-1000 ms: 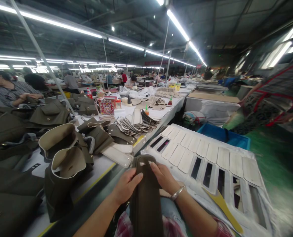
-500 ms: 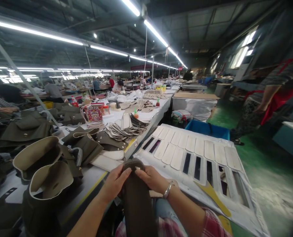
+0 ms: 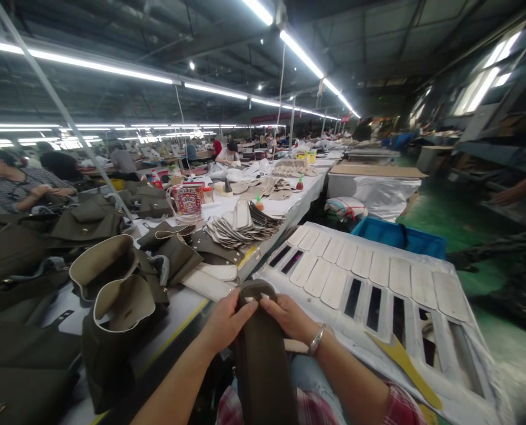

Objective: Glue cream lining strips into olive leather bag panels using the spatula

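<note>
Left hand [image 3: 225, 320] and right hand [image 3: 290, 319] close together, both clamped on rounded upper end of olive leather strip [image 3: 263, 366]; fingertips [image 3: 249, 303] pressed to its top edge. Strip near upright, held in front of lap, lower end running out of frame. Silver bangle [image 3: 316, 340] on right wrist.

Just right of strip: white sheet [image 3: 470, 378] bearing rows of cream panels [image 3: 369, 268], dark slots between lower ones; yellow pattern piece [image 3: 404, 366] lying across it. Just left: work table [image 3: 176, 313] with cream-lined olive handbags [image 3: 116, 289]; farther along, fanned stack of cream-and-olive pieces [image 3: 240, 227]. Blue plastic crate [image 3: 399, 239] beyond sheet. Seated co-worker [image 3: 23, 192] across table, far left, hands apart from the person's own.
</note>
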`<state>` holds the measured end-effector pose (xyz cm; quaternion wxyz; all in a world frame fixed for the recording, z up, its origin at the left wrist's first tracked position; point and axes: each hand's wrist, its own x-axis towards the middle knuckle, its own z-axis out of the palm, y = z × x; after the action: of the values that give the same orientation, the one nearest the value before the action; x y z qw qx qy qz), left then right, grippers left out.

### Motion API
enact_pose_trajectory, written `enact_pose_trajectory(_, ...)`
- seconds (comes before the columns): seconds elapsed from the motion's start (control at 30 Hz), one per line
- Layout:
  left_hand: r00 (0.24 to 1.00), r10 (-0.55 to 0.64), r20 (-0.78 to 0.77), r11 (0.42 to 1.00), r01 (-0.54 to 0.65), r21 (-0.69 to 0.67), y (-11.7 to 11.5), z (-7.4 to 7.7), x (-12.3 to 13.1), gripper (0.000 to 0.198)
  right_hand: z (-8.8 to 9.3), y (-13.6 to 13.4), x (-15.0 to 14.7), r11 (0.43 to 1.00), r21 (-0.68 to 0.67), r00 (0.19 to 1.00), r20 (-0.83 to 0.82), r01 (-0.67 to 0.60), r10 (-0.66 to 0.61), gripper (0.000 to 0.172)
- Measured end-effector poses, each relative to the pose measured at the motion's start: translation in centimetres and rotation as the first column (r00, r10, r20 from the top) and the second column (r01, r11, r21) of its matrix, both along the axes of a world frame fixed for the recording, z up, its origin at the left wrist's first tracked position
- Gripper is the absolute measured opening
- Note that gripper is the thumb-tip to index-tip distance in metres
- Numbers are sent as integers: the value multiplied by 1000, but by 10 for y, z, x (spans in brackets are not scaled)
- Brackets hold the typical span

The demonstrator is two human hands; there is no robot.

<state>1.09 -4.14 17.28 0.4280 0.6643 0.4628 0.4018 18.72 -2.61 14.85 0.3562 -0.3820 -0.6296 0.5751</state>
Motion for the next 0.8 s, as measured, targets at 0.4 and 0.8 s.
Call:
enact_pose_trajectory(0.4, 1000, -9, -3, 1000, 9, 22, 7, -15, -5, 32, -8, 0, 2, 980, -188, 982, -187, -67, 32, 47)
enact_pose_trajectory(0.8, 998, -47, -29, 999, 48, 18, 3, -5, -1, 37, -5, -3, 0, 993, -116, 996, -91, -26, 15, 45)
